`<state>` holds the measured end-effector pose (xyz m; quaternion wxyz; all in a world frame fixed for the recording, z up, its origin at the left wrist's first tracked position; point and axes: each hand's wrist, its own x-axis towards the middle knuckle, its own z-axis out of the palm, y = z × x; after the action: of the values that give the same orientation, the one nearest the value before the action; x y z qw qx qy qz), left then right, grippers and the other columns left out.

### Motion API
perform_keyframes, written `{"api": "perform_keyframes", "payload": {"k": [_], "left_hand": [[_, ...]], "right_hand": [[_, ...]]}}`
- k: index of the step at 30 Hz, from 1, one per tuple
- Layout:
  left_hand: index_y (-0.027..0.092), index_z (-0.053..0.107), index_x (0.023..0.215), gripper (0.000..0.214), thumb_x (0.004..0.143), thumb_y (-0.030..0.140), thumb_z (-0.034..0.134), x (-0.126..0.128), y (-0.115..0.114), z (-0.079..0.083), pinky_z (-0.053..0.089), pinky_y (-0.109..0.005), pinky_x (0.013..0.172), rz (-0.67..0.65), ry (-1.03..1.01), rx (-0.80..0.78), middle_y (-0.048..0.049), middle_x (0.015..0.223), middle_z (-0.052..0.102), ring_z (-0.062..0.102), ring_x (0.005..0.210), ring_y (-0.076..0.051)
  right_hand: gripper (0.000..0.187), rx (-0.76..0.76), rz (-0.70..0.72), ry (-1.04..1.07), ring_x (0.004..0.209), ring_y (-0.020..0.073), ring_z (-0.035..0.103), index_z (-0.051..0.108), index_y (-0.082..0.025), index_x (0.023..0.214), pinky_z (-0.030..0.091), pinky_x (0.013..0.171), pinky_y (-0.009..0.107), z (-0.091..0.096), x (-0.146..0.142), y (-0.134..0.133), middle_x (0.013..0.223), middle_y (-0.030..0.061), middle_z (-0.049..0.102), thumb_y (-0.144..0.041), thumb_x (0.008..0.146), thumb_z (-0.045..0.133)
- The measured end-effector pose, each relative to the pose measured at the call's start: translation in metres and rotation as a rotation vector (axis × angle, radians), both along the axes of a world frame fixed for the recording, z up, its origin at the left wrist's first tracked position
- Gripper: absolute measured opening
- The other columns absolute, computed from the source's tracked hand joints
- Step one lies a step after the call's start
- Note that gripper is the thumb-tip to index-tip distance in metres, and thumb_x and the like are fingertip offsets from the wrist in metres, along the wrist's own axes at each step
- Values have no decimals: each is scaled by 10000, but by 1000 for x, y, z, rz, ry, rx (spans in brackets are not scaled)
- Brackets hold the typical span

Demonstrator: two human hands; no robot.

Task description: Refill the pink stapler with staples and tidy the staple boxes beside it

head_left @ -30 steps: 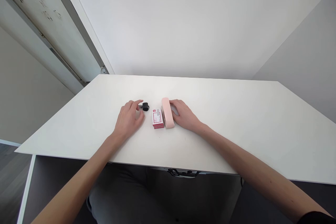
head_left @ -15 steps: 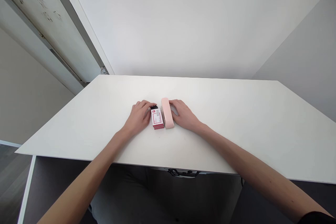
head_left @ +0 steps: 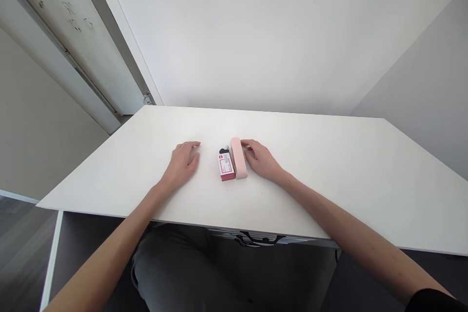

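Note:
My left hand (head_left: 182,162) rests on the white table with fingers and thumb apart, holding nothing. To its right lies a small stack of red-and-white boxes (head_left: 226,165), with a label on the top one. Just behind the boxes sits a small black object (head_left: 223,150), which looks like a staple remover. Against the right side of the boxes stands a pink stapler (head_left: 239,158), pointing away from me. Beside it is my right hand (head_left: 260,158), its thumb and forefinger parted and their tips at the stapler's right side, not wrapped around it.
The white table (head_left: 321,170) reaches back to a pale wall (head_left: 256,34). A black cable or handle (head_left: 261,240) shows under its front edge, above my legs (head_left: 175,268). At the left is a grey-framed panel (head_left: 91,34).
My left hand has drawn away to the left from the black object and the boxes. My right hand stays by the stapler. The view has shifted slightly.

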<state>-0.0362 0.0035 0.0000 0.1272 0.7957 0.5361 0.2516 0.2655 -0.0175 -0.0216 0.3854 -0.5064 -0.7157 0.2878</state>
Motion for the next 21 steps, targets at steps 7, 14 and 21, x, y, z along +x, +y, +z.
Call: {"api": "perform_keyframes", "payload": {"k": [7, 14, 21], "left_hand": [[152, 480, 1522, 609, 1038, 505, 371, -91, -16, -3, 331, -619, 1245, 166, 181, 23, -198, 1582, 551, 453, 1513, -385], [149, 483, 1544, 598, 1050, 448, 325, -102, -34, -7, 356, -583, 1258, 179, 243, 57, -170, 1617, 539, 439, 1547, -350], [122, 496, 1556, 614, 1053, 405, 287, -98, -36, -6, 349, -513, 1291, 212, 325, 36, -131, 1667, 492, 411, 1575, -302]], "right_hand": [[350, -67, -90, 210, 1295, 247, 665, 646, -264, 1331, 510, 1113, 478, 0, 2, 0, 1439, 91, 692, -427, 1065, 487], [371, 261, -64, -4, 1324, 263, 629, 655, -246, 1311, 512, 1111, 474, 55, -25, -6, 1433, 111, 679, -466, 1084, 461], [521, 272, 270, -906, 1531, 320, 443, 708, -132, 1315, 303, 1288, 514, 80, -100, 1, 1501, 171, 645, -430, 1129, 323]]}}
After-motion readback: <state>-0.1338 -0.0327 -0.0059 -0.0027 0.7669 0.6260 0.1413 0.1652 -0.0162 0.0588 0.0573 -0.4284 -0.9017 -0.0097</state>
